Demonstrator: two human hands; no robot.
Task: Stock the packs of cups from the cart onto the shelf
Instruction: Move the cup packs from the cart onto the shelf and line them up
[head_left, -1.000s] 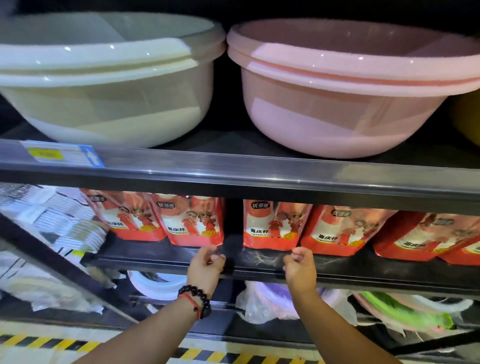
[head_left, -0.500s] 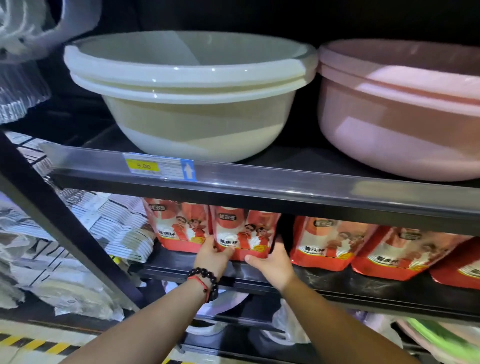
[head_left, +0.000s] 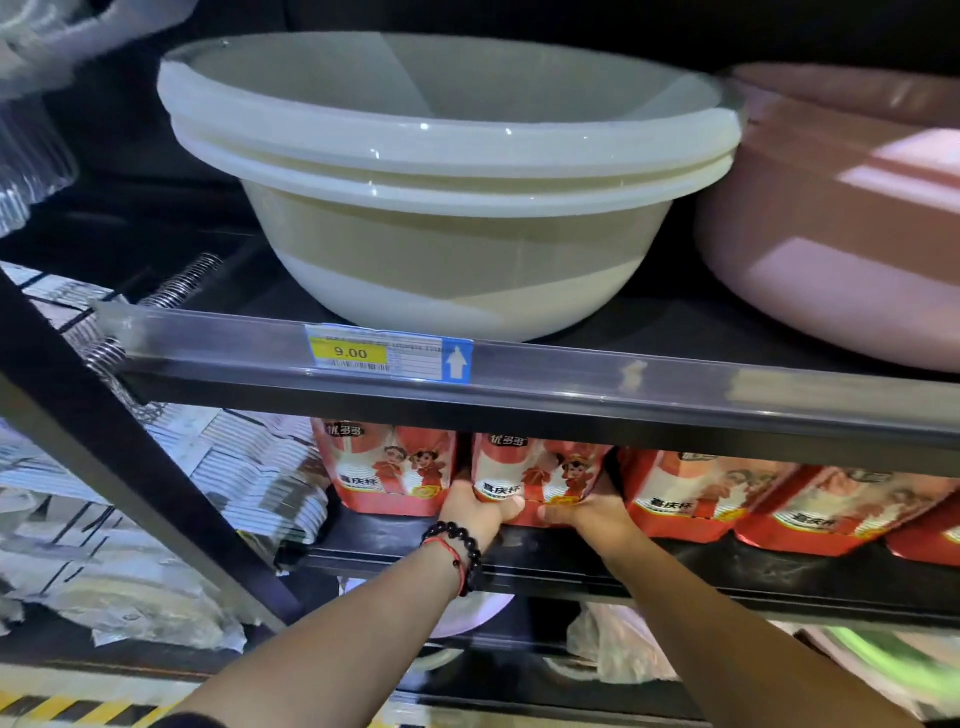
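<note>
Several red packs of cups lie in a row on the black middle shelf (head_left: 675, 564). Both hands hold the second pack from the left (head_left: 540, 475) by its bottom corners. My left hand (head_left: 480, 512), with a black bead bracelet on the wrist, grips its lower left corner. My right hand (head_left: 589, 514) grips its lower right corner. Another red pack (head_left: 389, 467) rests just to the left, and more packs (head_left: 696, 493) continue to the right. The cart is out of view.
Stacked cream basins (head_left: 447, 171) and a pink basin (head_left: 852, 223) stand on the upper shelf, whose clear rail carries a 9.00 price tag (head_left: 387, 356). A black diagonal upright (head_left: 130, 467) crosses at left, with white packaged goods (head_left: 244, 467) behind. Bagged items lie below.
Both hands rose from the shelf's front edge and closed on one red pack's bottom corners. The camera view shifted left and closer.
</note>
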